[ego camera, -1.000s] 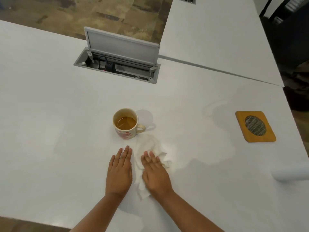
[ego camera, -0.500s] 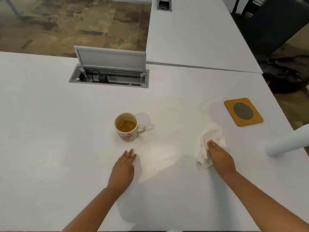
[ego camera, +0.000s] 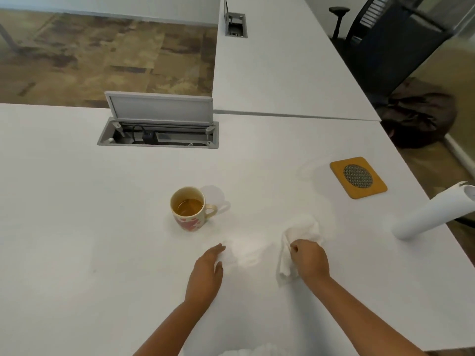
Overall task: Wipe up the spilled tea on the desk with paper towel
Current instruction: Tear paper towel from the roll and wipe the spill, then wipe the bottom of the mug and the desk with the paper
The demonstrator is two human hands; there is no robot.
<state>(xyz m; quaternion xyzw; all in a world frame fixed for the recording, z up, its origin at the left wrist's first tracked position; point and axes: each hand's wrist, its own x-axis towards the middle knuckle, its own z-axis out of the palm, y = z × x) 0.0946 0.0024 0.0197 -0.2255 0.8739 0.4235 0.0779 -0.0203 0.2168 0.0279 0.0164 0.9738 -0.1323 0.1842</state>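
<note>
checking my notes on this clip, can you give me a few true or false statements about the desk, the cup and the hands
1. The right hand grips the paper towel. True.
2. The mug lies tipped over and empty. False: it stands upright with tea in it.
3. The left hand rests flat on the desk. True.
4. The coaster sits under the mug. False: it lies bare, far to the mug's right.

The towel (ego camera: 299, 236) is a crumpled white sheet lying on the white desk (ego camera: 77, 227), right of the mug and well apart from it. Its far part bunches up; a narrow folded tail runs toward the near edge. No tea stain is clear; only a faint sheen (ego camera: 246, 249) shows left of it.
</note>
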